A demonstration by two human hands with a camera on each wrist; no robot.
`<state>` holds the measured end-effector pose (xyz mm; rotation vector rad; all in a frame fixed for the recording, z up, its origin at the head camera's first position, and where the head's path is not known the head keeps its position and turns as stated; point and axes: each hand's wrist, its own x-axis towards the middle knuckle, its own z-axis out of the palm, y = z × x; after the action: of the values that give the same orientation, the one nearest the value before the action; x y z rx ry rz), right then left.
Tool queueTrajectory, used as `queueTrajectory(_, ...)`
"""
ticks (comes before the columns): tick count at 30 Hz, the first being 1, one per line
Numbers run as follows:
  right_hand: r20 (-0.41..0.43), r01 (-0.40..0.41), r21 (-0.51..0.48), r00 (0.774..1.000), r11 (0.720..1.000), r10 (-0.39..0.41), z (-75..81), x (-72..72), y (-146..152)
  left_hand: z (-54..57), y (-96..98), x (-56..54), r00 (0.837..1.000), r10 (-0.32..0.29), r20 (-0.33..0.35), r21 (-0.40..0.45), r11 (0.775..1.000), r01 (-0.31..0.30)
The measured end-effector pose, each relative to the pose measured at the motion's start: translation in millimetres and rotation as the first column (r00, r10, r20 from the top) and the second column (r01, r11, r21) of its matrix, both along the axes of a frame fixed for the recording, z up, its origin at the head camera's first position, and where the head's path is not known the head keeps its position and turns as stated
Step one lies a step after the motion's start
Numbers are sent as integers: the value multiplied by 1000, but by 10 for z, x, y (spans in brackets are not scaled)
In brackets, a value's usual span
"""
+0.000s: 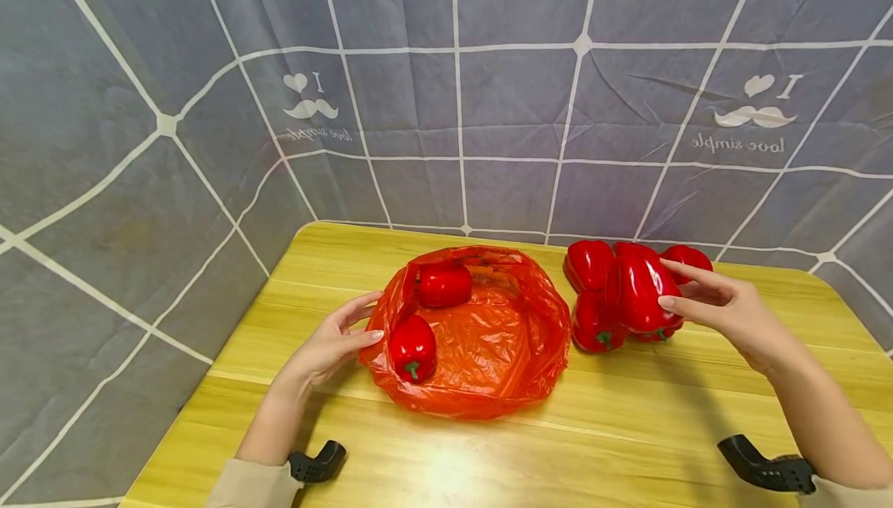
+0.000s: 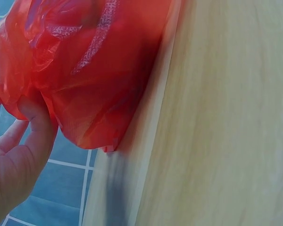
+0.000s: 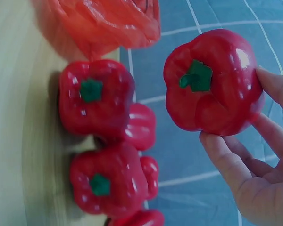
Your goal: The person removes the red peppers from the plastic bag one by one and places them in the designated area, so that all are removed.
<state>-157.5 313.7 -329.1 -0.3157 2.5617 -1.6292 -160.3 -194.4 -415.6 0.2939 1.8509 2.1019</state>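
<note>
At the middle of the table, my left hand (image 1: 335, 343) pinches the left rim of a thin red plastic bag (image 1: 474, 403), which stands with its mouth spread wide. Two shiny red bell peppers lie inside along its left side: one at the back (image 1: 445, 287), one nearer the front (image 1: 413, 345). My right hand (image 1: 739, 318) holds another red bell pepper (image 3: 217, 84) between thumb and fingers, raised above a group of peppers. In the right wrist view its green stem faces the camera. Several bell peppers (image 3: 96, 101) rest on the table beneath it, partly hidden behind it in the head view.
The pepper group sits just right of the bag, close to its right wall. Under everything is a light wooden table (image 1: 446, 454). A grey curtain (image 1: 516, 105) with white lines hangs behind the table and along its left side.
</note>
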Motion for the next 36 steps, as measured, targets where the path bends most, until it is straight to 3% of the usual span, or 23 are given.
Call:
queueTrajectory(10, 16, 11, 19, 1000, 1000, -11, -50, 20, 372, 2, 4, 9, 1000, 5, 1, -12, 1000, -4)
queueTrajectory(20, 12, 38, 97, 999, 995, -39, -84, 42, 624, 21, 15, 28, 1000, 7, 7, -20, 1000, -7)
queueTrajectory(36, 112, 85, 108, 989, 991, -97, -248, 66, 846, 12, 12, 27, 1000, 1, 9, -25, 1000, -1)
